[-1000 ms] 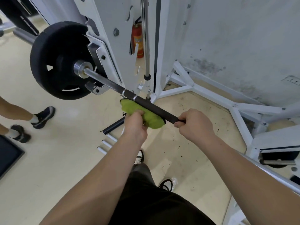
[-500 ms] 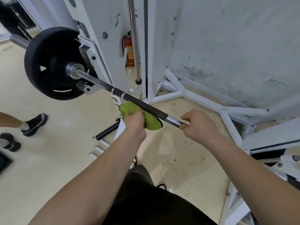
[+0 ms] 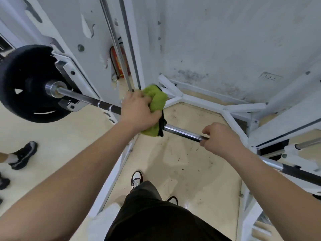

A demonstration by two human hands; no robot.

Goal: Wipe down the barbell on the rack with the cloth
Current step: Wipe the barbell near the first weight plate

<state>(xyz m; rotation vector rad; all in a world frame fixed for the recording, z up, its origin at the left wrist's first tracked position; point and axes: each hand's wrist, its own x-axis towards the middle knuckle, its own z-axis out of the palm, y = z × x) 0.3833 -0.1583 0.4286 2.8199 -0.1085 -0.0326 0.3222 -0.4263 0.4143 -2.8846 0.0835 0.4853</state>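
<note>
Stands at the white rack [image 3: 199, 101], looking down on the barbell [image 3: 182, 132], laid slantwise from the upper left of the frame to the lower right edge. Grips a bunched green cloth [image 3: 157, 100] in the left hand [image 3: 139, 110], fingers curled round it and clamping it onto the bar near the frame's centre, at the end of the dark knurled stretch. Hides the bar there under cloth and knuckles; shows a black strip dangling at the cloth's lower edge. Wraps the right hand [image 3: 220, 138] round the chrome part of the bar, right of centre, with a bare length of bar between hand and cloth. Carries a black weight plate [image 3: 22, 75] on the bar's upper-left end, next to a white hook bracket [image 3: 69, 105] on the rack upright. Crowds in close behind the cloth: a steel guide rod [image 3: 119, 54] dropping towards the left hand's knuckles, a red fire extinguisher [image 3: 121, 65] partly masked by that rod, white base struts fanning over the cream floor [image 3: 182, 162] below a stained wall [image 3: 225, 40]. Fills the bottom of the frame with black shorts [image 3: 156, 214] and a black-and-white shoe [image 3: 137, 178]. Catches another person's dark shoe [image 3: 24, 155] at the left edge.
</note>
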